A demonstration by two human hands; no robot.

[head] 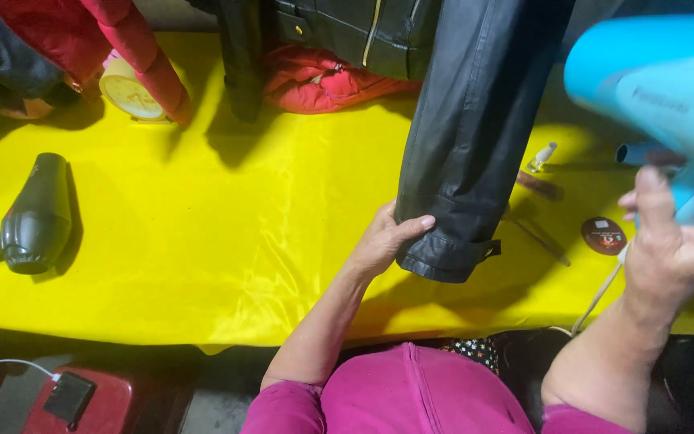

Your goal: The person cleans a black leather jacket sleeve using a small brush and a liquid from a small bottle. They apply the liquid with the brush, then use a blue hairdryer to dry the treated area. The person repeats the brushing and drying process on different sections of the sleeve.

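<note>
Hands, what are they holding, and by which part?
Left hand grips the black jacket sleeve near its cuff. Right hand holds the blue hair dryer by its handle.

Magenta top, short sleeves ending above elbows, centre seam down front; forearms bare; no rings or watch visible.

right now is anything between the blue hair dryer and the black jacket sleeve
Nothing visible. The blue hair dryer in the right hand has open air toward the black jacket sleeve, whose cuff the left hand holds from the other side.
</note>
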